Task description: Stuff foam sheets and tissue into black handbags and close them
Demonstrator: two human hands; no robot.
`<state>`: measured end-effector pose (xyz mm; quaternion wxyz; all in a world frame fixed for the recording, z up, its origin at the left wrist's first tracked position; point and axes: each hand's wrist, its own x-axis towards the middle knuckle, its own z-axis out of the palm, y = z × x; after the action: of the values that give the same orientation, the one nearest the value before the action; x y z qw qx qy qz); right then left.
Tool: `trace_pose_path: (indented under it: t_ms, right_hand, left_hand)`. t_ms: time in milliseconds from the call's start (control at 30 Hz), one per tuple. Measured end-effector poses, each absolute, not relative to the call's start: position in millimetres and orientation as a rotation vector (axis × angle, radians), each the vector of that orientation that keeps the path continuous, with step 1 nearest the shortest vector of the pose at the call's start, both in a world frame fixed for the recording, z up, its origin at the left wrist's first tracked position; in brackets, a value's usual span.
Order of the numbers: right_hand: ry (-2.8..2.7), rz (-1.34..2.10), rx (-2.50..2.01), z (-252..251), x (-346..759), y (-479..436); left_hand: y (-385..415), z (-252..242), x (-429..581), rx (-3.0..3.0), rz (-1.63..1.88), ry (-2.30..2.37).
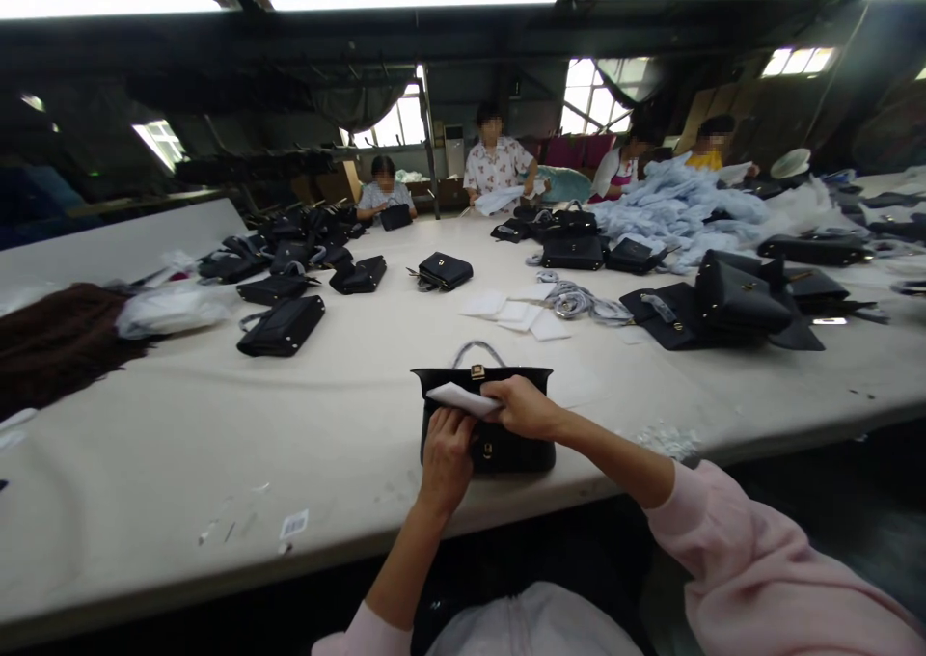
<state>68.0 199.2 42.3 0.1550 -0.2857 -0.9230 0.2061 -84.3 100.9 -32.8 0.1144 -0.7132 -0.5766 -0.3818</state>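
A black handbag [525, 455] stands upright at the table's front edge, its flap raised and its wrapped handle standing up behind. A folded white paper sheet [463, 398] sticks up at the bag's mouth. My right hand [527, 407] pinches the sheet's right end, fingers closed on it. Against the bag's front left, my left hand [449, 453] has its fingers bent over the opening's edge, just under the paper. Those fingertips are partly hidden, and whether they grip the bag's edge or something inside is unclear.
Flat white sheets [517, 314] and coiled wrapped straps [575, 299] lie beyond the bag. Black handbags [285, 326] are spread left, centre and right. Pale blue material [672, 198] is heaped at the back right. Several people work across the table [180, 444]. A barcode label [294, 525] lies front left.
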Motion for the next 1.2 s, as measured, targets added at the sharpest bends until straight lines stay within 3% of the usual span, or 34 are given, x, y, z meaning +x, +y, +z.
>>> trace_pose_path:
  t_ms: [100,333,533,600,833,933,1067,1200]
  right_hand:
    - [-2.602,0.631,-0.859,27,76,203]
    - [-2.535,0.304,-0.980,25,73,216]
    - [-2.295,0.827,-0.969,15,66,204]
    - [-2.401,0.856,-0.974,17,74,205]
    - [-2.996,0.186,-1.080,72,69,210]
    - [-3.137,0.325,-0.880,85,54,201]
    - [-2.830,0.717,-0.499,73,45,194]
    - [-2.826,0.515,-0.576,59,48,196]
  left_hand:
    - [103,-31,-86,-2.123,-1.128,-1.670]
    - [106,-29,-85,-2.069,-1.135,-1.725]
    - [108,-41,-83,-1.996,-1.175,-1.718]
    - [108,-39,-83,-2.033,-1.163,-1.708]
    - [105,-28,-95,-2.080,-1.151,-1.709]
    - [102,-31,-102,-2.119,-1.188,-1.652]
    - [98,-35,-106,-2.099,-1.201,-1.612]
    - [97,-33,-107,-2.134,-1.131,-1.631]
